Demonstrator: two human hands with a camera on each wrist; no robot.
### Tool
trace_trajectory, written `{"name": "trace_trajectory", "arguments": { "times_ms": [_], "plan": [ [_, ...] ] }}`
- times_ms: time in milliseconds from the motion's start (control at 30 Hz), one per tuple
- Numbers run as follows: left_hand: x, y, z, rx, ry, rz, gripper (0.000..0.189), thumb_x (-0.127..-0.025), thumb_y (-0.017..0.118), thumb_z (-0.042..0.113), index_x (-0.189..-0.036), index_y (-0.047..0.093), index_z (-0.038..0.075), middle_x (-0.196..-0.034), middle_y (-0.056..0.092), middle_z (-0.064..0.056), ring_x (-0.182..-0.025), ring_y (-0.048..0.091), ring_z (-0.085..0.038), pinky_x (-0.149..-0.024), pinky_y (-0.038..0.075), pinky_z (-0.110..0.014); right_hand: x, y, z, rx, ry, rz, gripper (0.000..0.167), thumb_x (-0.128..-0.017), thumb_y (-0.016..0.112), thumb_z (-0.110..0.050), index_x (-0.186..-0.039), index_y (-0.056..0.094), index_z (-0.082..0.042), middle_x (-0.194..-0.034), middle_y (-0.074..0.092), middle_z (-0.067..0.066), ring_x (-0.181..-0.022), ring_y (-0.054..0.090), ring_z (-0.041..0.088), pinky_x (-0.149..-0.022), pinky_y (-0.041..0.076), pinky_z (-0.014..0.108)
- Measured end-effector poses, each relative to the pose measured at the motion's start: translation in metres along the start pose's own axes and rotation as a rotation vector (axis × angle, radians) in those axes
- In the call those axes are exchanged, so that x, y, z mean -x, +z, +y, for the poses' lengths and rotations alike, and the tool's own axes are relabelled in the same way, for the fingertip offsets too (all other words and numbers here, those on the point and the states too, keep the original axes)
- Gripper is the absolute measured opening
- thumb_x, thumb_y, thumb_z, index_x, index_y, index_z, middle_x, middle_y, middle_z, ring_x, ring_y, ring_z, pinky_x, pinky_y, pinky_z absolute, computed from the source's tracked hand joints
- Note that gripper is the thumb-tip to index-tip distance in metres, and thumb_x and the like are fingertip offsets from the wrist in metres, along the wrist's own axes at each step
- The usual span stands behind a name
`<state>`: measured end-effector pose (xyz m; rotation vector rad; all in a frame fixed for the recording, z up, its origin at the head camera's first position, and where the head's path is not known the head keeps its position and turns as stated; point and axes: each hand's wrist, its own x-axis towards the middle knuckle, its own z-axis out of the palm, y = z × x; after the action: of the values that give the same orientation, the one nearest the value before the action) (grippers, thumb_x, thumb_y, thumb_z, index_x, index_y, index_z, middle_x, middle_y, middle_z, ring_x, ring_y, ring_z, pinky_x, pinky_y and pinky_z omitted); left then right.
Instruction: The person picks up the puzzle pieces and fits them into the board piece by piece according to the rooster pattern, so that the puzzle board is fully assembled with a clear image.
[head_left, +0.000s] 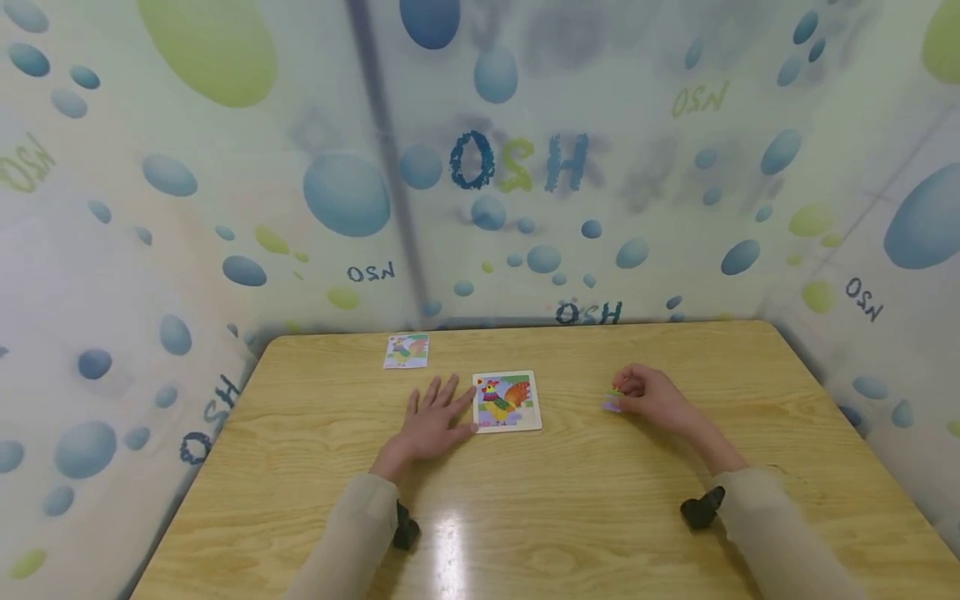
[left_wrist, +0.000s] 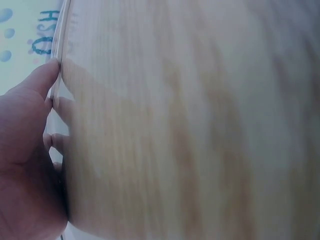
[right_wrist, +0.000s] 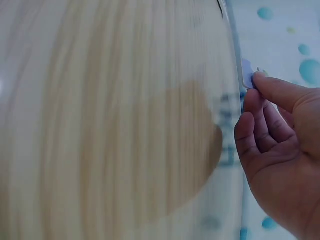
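Note:
A square jigsaw puzzle (head_left: 506,402) with a colourful rooster picture lies in a pale frame at the middle of the table. Its lower right corner shows a pale patch. My left hand (head_left: 431,423) rests with spread fingers on the tabletop at the puzzle's left side, thumb and index finger touching the frame. To the right of the puzzle, my right hand (head_left: 651,402) pinches a small puzzle piece (head_left: 612,404), purple and green, between thumb and fingers. In the right wrist view, the purple part of that piece sticks out past the fingertips (right_wrist: 259,77).
A small card (head_left: 407,352) with the same rooster picture lies behind my left hand, towards the far edge. The wooden table (head_left: 570,517) ends at a wall (head_left: 637,208) patterned with blue and green drops and lettering.

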<state>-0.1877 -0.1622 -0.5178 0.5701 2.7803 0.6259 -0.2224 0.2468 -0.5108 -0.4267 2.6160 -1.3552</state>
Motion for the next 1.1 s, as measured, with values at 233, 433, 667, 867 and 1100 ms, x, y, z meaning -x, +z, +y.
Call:
{"name": "trace_trajectory", "arguments": {
  "times_ms": [233,433,667,867,1100],
  "plan": [
    [0.000,-0.002,0.003,-0.016,-0.004,-0.007,0.066,-0.106,0.051,0.046,-0.163,0.032,0.018,-0.170,0.010,-0.017,-0.155,-0.002,-0.043,-0.117,-0.004,-0.069,-0.021,0.038,-0.021,-0.039,-0.064,-0.030,0.019,-0.092,0.073,0.000,-0.108,0.063,0.002,-0.099,0.067,0.010,-0.091,0.063,0.021,-0.080,0.052,0.033],
    [-0.001,-0.002,0.002,-0.017,-0.006,-0.011,0.066,-0.106,0.050,0.047,-0.163,0.032,0.018,-0.171,0.009,-0.016,-0.155,-0.002,-0.042,-0.117,-0.004,-0.068,-0.033,0.065,-0.042,-0.096,-0.059,-0.084,0.018,-0.092,0.073,0.001,-0.108,0.064,0.000,-0.100,0.068,0.009,-0.093,0.064,0.021,-0.083,0.052,0.035],
    [-0.001,-0.002,0.002,-0.017,-0.012,-0.017,0.066,-0.106,0.050,0.048,-0.163,0.031,0.019,-0.171,0.008,-0.015,-0.155,-0.003,-0.041,-0.117,-0.004,-0.068,-0.041,0.086,-0.056,-0.108,-0.077,-0.121,0.018,-0.091,0.076,-0.004,-0.105,0.065,-0.004,-0.099,0.068,0.007,-0.093,0.064,0.020,-0.084,0.051,0.035],
    [0.000,-0.002,0.003,-0.014,-0.010,-0.017,0.066,-0.106,0.051,0.047,-0.163,0.032,0.019,-0.171,0.009,-0.016,-0.155,-0.003,-0.041,-0.117,-0.004,-0.068,-0.044,0.096,-0.058,-0.095,-0.104,-0.157,0.016,-0.092,0.075,-0.003,-0.104,0.065,-0.004,-0.098,0.068,0.006,-0.091,0.064,0.018,-0.082,0.052,0.034],
    [0.000,-0.002,0.002,-0.004,-0.005,-0.008,0.065,-0.106,0.052,0.045,-0.162,0.033,0.017,-0.170,0.010,-0.017,-0.155,-0.002,-0.042,-0.117,-0.004,-0.068,-0.046,0.101,-0.060,-0.053,-0.128,-0.177,0.015,-0.092,0.075,-0.004,-0.101,0.063,-0.006,-0.095,0.065,0.004,-0.087,0.059,0.018,-0.077,0.050,0.032]
  ]
}}
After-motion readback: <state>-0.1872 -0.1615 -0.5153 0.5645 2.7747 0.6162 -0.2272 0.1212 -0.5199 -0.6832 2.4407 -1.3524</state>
